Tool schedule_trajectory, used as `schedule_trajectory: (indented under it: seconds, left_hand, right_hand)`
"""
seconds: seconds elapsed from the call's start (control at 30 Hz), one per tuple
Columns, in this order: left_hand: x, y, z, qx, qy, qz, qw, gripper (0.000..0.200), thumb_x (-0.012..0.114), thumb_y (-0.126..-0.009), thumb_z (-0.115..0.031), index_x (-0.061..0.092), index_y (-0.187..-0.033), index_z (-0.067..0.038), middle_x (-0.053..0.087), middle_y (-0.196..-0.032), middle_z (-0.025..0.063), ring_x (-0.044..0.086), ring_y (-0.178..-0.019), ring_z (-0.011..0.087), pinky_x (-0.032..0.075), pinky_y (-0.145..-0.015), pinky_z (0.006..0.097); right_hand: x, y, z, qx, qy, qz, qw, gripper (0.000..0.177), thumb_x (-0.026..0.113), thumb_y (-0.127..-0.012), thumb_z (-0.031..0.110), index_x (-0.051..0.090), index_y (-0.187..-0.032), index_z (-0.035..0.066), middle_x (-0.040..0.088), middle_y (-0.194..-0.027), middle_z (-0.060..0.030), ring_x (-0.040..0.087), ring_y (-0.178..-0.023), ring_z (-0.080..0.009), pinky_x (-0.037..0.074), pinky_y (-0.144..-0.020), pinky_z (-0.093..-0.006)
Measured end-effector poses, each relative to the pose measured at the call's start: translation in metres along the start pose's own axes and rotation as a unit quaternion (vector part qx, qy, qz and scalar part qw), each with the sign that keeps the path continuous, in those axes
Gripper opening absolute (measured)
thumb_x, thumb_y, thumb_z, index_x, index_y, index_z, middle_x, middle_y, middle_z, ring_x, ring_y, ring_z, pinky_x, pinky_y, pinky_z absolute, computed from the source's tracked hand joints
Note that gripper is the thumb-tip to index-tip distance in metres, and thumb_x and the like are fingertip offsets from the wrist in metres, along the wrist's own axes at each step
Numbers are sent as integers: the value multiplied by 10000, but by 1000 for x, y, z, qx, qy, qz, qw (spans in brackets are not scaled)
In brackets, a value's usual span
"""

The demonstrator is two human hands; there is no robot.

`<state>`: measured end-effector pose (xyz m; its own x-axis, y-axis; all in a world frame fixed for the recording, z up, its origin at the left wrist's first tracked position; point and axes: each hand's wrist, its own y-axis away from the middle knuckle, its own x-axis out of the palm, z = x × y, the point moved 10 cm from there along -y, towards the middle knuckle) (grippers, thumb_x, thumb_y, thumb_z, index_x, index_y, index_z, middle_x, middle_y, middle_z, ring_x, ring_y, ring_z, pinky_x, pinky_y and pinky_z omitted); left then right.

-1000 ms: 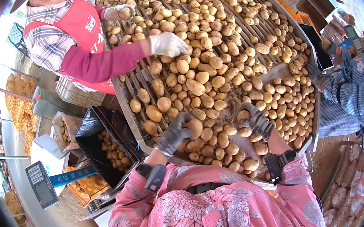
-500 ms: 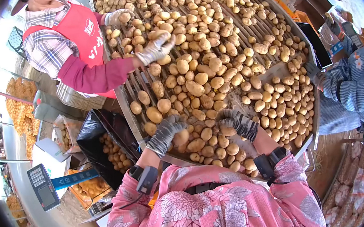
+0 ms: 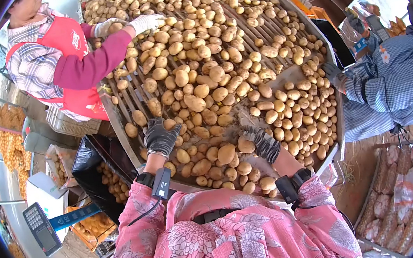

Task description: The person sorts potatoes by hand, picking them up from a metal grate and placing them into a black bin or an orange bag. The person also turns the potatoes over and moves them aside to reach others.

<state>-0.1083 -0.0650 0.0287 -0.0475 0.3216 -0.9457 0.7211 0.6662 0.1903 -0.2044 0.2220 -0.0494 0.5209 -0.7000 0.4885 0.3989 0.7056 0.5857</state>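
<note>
Both my hands wear grey-and-black striped gloves and reach over a slatted sorting table [image 3: 128, 147] heaped with potatoes. My left hand [image 3: 161, 138] is at the table's left edge, fingers stretched out over the potatoes and no grasp visible. A potato [image 3: 169, 124] lies beside its fingers. Farther right, my right hand [image 3: 264, 144] curls around a potato [image 3: 245, 145], its fingertips slightly blurred. Loose potatoes [image 3: 213, 153] lie between my hands, over the near part of the table.
Across on the left, a person in a red apron [image 3: 72, 42] handles potatoes with white gloves. Another person's blue checked sleeve [image 3: 384, 78] is at the right edge. A black-lined crate [image 3: 88, 160] of potatoes, a scale display [image 3: 42, 229] and filled mesh sacks [image 3: 402, 193] stand around.
My left hand has moved left and away from the potato it had at its fingers. My right hand stays near its place with a potato. The co-worker's gloved hand has drawn back.
</note>
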Motion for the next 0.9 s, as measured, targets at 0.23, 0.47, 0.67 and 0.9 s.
schedule_trajectory:
  seconds: [0.23, 0.47, 0.67, 0.9]
  left_hand:
    - [-8, 18, -6, 122, 77, -54, 988, 565, 750, -681, -401, 587, -1045, -1, 553, -1112, 178, 522, -1045, 329, 399, -923, 415]
    - [23, 65, -18, -180, 894, 200, 359, 509, 545, -834, -526, 532, -1117, -103, 588, -1100, 99, 573, -998, 271, 498, -871, 434]
    - [13, 102, -71, -86, 913, 363, 165, 717, 581, -746, -629, 505, -1156, -45, 532, -1218, 192, 533, -1091, 352, 473, -903, 490]
    - [38, 104, -40, -150, 905, 243, 315, 801, 533, -753, -661, 462, -1258, -44, 506, -1260, 181, 515, -1128, 339, 423, -964, 494]
  right_hand:
    - [-8, 17, -4, -27, -96, -15, 995, 338, 638, -842, 180, 557, -1132, 26, 597, -1064, -102, 602, -955, -218, 558, -765, -402]
    - [35, 38, 47, -75, -86, 67, 991, 511, 707, -760, 230, 502, -1173, 10, 559, -1134, -122, 570, -1041, -248, 496, -897, -400]
    - [123, 53, 102, -185, 219, 112, 952, 678, 736, -694, 147, 439, -1290, 23, 530, -1210, -109, 497, -1125, -190, 398, -972, -319]
    - [179, 56, 107, -169, 393, 115, 896, 524, 644, -846, 95, 415, -1311, 24, 547, -1187, -89, 550, -994, -133, 471, -829, -262]
